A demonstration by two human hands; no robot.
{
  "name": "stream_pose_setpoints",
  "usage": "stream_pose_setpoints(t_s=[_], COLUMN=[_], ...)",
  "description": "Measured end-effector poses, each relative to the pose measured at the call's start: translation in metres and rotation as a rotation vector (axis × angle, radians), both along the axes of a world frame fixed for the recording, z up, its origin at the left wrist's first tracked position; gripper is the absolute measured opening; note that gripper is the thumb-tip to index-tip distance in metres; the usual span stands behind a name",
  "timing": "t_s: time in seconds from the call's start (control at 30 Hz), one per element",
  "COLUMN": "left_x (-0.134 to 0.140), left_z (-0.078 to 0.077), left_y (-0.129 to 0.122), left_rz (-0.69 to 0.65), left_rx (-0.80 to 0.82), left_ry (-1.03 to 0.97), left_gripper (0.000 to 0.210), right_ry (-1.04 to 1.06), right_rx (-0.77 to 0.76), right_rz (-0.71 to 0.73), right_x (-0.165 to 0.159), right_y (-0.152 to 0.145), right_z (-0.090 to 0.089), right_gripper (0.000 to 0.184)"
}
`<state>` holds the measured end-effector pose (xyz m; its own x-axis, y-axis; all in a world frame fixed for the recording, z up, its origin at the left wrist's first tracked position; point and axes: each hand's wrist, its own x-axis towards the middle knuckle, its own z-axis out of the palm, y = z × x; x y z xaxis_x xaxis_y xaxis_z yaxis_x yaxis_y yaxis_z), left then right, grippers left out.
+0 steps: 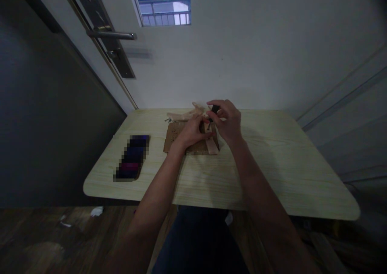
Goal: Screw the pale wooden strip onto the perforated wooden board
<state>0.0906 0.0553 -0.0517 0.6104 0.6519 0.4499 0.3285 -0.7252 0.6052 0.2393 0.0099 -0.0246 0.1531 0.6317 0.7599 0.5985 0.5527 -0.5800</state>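
Observation:
A brown piece of cardboard (173, 135), dotted with small holes, lies on the table in the middle of the head view. Across its right side runs a pale, flat strip (212, 147). My left hand (192, 132) rests over the cardboard, thumb and fingers holding the strip from both ends of its upper part. Pinched in my right hand (228, 119) is a small black-handled tool (215, 108). Its thin dark shaft points down at the strip; whether it is a screwdriver or an awl I cannot tell. More pale pieces (183, 116) lie behind the cardboard.
A blurred-out phone-like slab (133, 158) lies on the left of the pale wooden table (272, 161). Behind the table stands a white door (256, 56) with a metal lever handle (115, 35) and a small window. Scraps of white paper (96, 211) are on the floor.

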Motion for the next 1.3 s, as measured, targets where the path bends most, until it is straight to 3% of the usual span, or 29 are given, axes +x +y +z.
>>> stream_pose_setpoints(t_s=[0.33, 0.53, 0.77, 0.93, 1.13, 1.3], left_x=[0.0004, 0.0010, 0.0008, 0.0001, -0.0001, 0.0006], left_z=[0.0018, -0.0005, -0.0010, 0.0005, 0.0016, 0.0026], left_y=[-0.0022, -0.0004, -0.0004, -0.0013, -0.0032, -0.0034], left_rz=[0.025, -0.012, 0.007, 0.004, 0.022, 0.022], left_rx=[-0.022, -0.004, 0.015, 0.008, -0.007, -0.011], left_ry=[0.021, -0.004, 0.003, 0.011, 0.022, 0.032], left_gripper=[0.038, 0.041, 0.037, 0.037, 0.041, 0.038], right_ry=[0.081, 0.196, 0.147, 0.022, 0.132, 0.239], right_rx=[-0.061, -0.102, -0.018, -0.013, -0.061, -0.070], right_rz=[0.215, 0.145, 0.027, 0.050, 0.244, 0.217], right_x=[-0.0037, -0.0050, -0.0041, -0.0028, -0.0027, -0.0031], right_y=[-0.0048, -0.0005, 0.0029, -0.0003, -0.0034, 0.0002], right_z=[0.0045, 0.0027, -0.0018, -0.0009, 0.0012, -0.0008], right_gripper=[0.038, 0.024, 0.029, 0.032, 0.040, 0.031])
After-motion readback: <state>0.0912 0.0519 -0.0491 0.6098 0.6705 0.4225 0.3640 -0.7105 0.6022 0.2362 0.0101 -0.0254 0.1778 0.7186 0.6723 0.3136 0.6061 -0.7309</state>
